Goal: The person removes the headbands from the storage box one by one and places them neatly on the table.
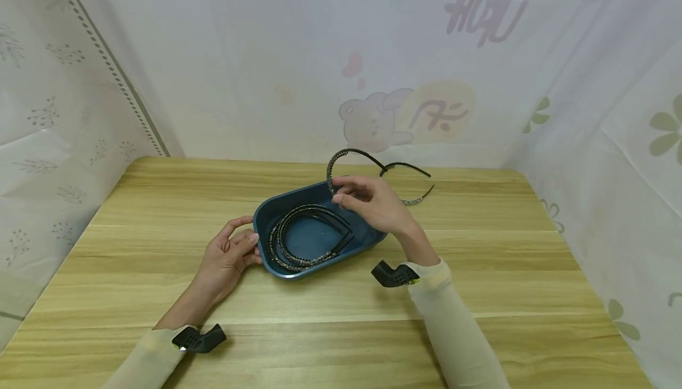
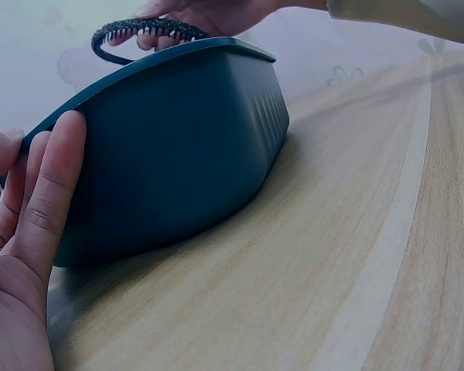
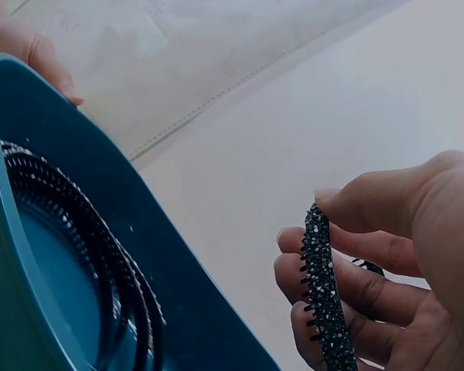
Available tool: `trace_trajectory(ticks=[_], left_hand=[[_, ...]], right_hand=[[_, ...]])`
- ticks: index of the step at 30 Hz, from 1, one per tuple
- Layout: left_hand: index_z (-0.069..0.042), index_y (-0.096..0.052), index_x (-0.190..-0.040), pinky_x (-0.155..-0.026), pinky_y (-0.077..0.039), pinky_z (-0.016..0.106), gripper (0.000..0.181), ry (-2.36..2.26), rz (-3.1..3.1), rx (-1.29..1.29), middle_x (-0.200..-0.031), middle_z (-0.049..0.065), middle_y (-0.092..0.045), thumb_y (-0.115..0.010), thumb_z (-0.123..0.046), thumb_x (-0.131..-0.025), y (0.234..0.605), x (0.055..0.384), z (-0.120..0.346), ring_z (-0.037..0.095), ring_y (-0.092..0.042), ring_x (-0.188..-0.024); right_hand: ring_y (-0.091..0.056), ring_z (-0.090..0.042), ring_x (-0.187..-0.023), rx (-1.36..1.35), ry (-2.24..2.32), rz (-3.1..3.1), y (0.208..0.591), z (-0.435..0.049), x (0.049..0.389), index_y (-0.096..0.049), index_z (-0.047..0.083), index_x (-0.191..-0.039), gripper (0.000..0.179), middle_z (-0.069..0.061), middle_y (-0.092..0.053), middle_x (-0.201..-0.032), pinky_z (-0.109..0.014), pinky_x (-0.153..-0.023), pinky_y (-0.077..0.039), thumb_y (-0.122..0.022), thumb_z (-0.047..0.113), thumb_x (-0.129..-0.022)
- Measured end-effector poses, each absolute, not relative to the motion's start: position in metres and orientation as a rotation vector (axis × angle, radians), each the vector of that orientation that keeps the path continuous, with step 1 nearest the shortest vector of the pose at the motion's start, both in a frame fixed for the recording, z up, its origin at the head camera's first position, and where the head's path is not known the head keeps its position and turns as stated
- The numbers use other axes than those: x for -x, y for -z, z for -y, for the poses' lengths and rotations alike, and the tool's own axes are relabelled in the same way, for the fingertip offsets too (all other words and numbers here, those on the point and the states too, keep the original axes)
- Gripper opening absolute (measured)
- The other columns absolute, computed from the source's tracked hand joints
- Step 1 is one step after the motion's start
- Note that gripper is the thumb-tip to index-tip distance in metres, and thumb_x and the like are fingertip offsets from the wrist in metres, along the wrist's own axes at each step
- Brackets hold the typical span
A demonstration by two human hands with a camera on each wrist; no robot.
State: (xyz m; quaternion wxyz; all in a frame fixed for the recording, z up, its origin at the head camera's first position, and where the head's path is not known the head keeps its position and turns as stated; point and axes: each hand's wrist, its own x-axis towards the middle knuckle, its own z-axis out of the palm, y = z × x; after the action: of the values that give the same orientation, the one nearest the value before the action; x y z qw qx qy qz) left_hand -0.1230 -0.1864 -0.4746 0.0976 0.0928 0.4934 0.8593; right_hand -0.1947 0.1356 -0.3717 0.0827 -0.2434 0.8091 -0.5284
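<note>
A blue plastic basin [image 1: 314,267] rests on the wooden table, several black glittery headbands [image 1: 298,263] lying in its left part. At its left end my left hand [image 1: 229,259] pinches the rim, thumb on top and fingers against the outer wall, as the left wrist view also shows. Above the basin's right part, my right hand [image 1: 375,202] holds another headband [image 3: 322,286] between thumb and fingers. Small teeth line the inner side of that band, and sparkling stones cover its outside. Beyond the right hand, one more headband [image 1: 407,165] is on the table, partly hidden.
The wooden table [image 1: 298,347] has its back edge against a pale printed cloth [image 1: 256,81]. Similar cloth hangs at both sides. Each wrist carries a black camera mount [image 1: 395,275].
</note>
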Motion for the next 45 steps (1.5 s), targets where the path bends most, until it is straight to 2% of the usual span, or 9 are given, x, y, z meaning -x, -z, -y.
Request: trace_trajectory(ticks=[5, 14, 17, 22, 27, 31, 38, 41, 45], left_hand=[[-0.010, -0.046, -0.140, -0.067, -0.063, 0.022, 0.038, -2.545, -1.454, -0.287, -0.095, -0.001, -0.072, -0.051, 0.004, -0.105, 0.474, 0.123, 0.186, 0.008, -0.069, -0.078], [-0.009, -0.046, -0.139, -0.067, -0.063, 0.021, 0.037, -2.555, -1.438, -0.305, -0.095, -0.002, -0.072, -0.050, 0.005, -0.105, 0.473, 0.123, 0.185, 0.008, -0.070, -0.078], [-0.011, -0.047, -0.138, -0.067, -0.063, 0.021, 0.037, -2.550, -1.447, -0.284, -0.095, -0.001, -0.072, -0.050, 0.004, -0.105, 0.474, 0.123, 0.186, 0.008, -0.070, -0.078], [-0.012, -0.046, -0.139, -0.067, -0.063, 0.021, 0.037, -2.539, -1.466, -0.263, -0.095, -0.002, -0.072, -0.051, 0.004, -0.105, 0.474, 0.123, 0.186, 0.008, -0.069, -0.078], [-0.012, -0.047, -0.139, -0.067, -0.063, 0.021, 0.037, -2.537, -1.468, -0.260, -0.095, -0.002, -0.072, -0.052, 0.003, -0.105, 0.474, 0.123, 0.187, 0.008, -0.069, -0.078], [-0.012, -0.047, -0.139, -0.067, -0.063, 0.022, 0.037, -2.533, -1.469, -0.263, -0.096, -0.001, -0.072, -0.052, 0.002, -0.105, 0.474, 0.123, 0.187, 0.009, -0.069, -0.078], [-0.011, -0.046, -0.139, -0.067, -0.063, 0.021, 0.037, -2.535, -1.467, -0.265, -0.095, -0.002, -0.072, -0.051, 0.003, -0.105, 0.473, 0.122, 0.188, 0.009, -0.069, -0.078], [-0.011, -0.046, -0.140, -0.067, -0.063, 0.022, 0.037, -2.536, -1.475, -0.262, -0.095, -0.002, -0.072, -0.051, 0.003, -0.105, 0.473, 0.122, 0.188, 0.008, -0.069, -0.078], [-0.009, -0.044, -0.141, -0.068, -0.063, 0.022, 0.038, -2.528, -1.479, -0.258, -0.094, -0.002, -0.071, -0.051, 0.002, -0.105, 0.474, 0.122, 0.187, 0.008, -0.069, -0.079]], right_hand=[[-0.070, -0.040, -0.101, 0.681, 1.587, -2.444, 0.374, -0.145, 0.200, -0.062, 0.006, -0.139, 0.039, -0.014, -0.074, -0.111, -0.029, -0.083, -0.061, -0.066, 0.014, -0.101], [-0.069, -0.043, -0.099, 0.590, 1.565, -2.535, 0.379, -0.160, 0.210, -0.062, 0.007, -0.140, 0.040, -0.016, -0.075, -0.111, -0.034, -0.080, -0.060, -0.066, 0.019, -0.102], [-0.070, -0.040, -0.099, 0.558, 1.578, -2.553, 0.381, -0.167, 0.213, -0.063, 0.007, -0.139, 0.040, -0.017, -0.075, -0.110, -0.029, -0.080, -0.059, -0.067, 0.019, -0.101], [-0.072, -0.033, -0.098, 0.497, 1.597, -2.584, 0.384, -0.180, 0.218, -0.063, 0.009, -0.138, 0.039, -0.016, -0.074, -0.111, -0.034, -0.082, -0.060, -0.068, 0.021, -0.101], [-0.070, -0.034, -0.102, 0.387, 1.593, -2.628, 0.388, -0.193, 0.222, -0.064, 0.014, -0.137, 0.039, -0.015, -0.074, -0.112, -0.029, -0.077, -0.056, -0.068, 0.025, -0.101], [-0.070, -0.029, -0.105, 0.323, 1.564, -2.680, 0.390, -0.202, 0.225, -0.065, 0.015, -0.138, 0.040, -0.015, -0.073, -0.115, -0.030, -0.084, -0.055, -0.069, 0.028, -0.100], [-0.071, -0.033, -0.107, 0.243, 1.560, -2.705, 0.397, -0.215, 0.230, -0.063, 0.012, -0.139, 0.040, -0.017, -0.074, -0.117, -0.044, -0.098, -0.055, -0.068, 0.025, -0.101], [-0.072, -0.035, -0.106, 0.237, 1.557, -2.709, 0.401, -0.220, 0.232, -0.062, 0.011, -0.140, 0.042, -0.019, -0.074, -0.118, -0.041, -0.097, -0.055, -0.068, 0.025, -0.101], [-0.071, -0.037, -0.104, 0.212, 1.560, -2.725, 0.404, -0.227, 0.234, -0.063, 0.010, -0.140, 0.041, -0.019, -0.074, -0.116, -0.030, -0.090, -0.056, -0.067, 0.024, -0.101]])
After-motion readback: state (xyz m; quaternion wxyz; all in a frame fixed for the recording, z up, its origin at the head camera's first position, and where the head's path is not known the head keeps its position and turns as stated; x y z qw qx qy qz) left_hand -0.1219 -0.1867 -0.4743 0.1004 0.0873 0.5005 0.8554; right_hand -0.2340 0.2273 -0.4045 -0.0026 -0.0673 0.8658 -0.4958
